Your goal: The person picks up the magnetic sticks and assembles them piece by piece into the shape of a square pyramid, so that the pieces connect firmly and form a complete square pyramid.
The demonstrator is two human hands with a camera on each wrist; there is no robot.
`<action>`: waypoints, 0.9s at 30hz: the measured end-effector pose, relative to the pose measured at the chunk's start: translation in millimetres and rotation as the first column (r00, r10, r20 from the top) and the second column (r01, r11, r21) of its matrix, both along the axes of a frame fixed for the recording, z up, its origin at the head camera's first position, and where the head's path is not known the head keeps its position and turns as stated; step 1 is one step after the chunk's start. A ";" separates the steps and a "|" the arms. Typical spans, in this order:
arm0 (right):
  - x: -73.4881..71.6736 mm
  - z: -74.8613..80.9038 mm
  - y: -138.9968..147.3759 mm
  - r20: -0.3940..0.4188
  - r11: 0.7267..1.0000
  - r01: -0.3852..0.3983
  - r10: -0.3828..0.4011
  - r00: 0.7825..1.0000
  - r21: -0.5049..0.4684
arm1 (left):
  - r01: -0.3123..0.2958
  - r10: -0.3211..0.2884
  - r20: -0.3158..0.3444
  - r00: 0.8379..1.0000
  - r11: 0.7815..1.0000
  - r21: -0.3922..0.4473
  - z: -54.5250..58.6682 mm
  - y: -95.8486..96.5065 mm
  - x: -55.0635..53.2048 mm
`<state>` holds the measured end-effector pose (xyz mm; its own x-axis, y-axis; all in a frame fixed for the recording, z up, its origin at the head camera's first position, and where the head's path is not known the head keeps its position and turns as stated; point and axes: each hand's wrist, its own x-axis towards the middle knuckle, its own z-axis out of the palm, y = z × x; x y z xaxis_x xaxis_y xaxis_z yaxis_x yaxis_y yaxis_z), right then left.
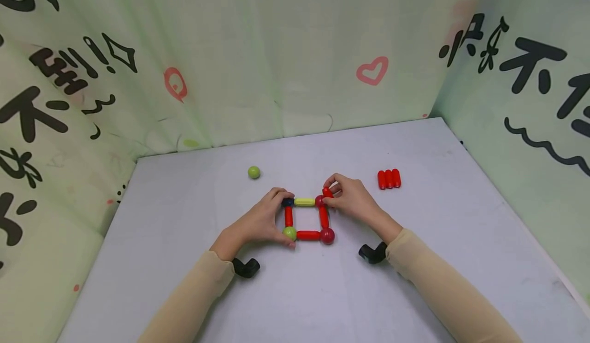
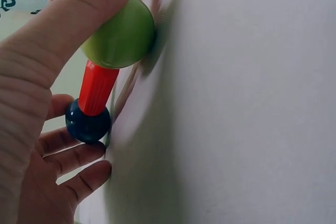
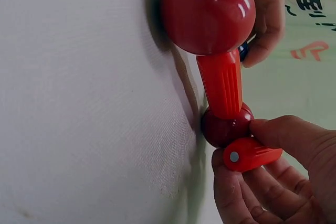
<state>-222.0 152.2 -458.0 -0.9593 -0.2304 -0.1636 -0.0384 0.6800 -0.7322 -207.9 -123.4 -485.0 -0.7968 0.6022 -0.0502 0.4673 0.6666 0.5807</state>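
Observation:
A square of magnetic rods and balls lies on the table, with a yellow-green rod (image 1: 304, 201) at its far side and red rods (image 1: 308, 235) on the other sides. My left hand (image 1: 259, 221) grips its left side, thumb on the green ball (image 2: 122, 35) and fingers around the dark blue ball (image 2: 86, 124). With thumb and fingers, my right hand (image 1: 354, 199) pinches a loose red rod (image 3: 254, 155) right at the far-right red ball (image 3: 224, 128). One silvery rod end faces the right wrist camera. Another red ball (image 1: 327, 236) forms the near-right corner.
Several red rods (image 1: 389, 179) lie side by side at the right on the white table (image 1: 295, 297). Behind the square, to the left, sits a single green ball (image 1: 254, 172). A printed curtain (image 1: 276, 56) hangs along the table's back and sides.

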 end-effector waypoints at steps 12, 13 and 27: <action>-2.2 -1.3 -1.4 -0.065 1.000 -0.021 0.022 0.998 0.008 | -0.013 0.013 0.029 1.000 1.000 -0.006 3.0 -0.7 4.5; -2.1 -1.1 -1.6 -0.081 1.000 -0.018 0.018 0.997 0.007 | -0.007 0.007 0.041 0.999 1.000 0.003 3.6 -1.8 4.2; 4.9 3.4 -9.9 -0.144 0.988 -0.027 0.005 0.990 -0.155 | 0.055 -0.067 0.127 0.990 0.994 0.099 4.4 -14.6 -2.2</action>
<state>-217.1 142.4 -454.6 -0.9662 -0.2575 0.0140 -0.1601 0.5565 -0.8152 -210.2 -138.0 -480.6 -0.7487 0.6566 -0.0909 0.4223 0.5782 0.6981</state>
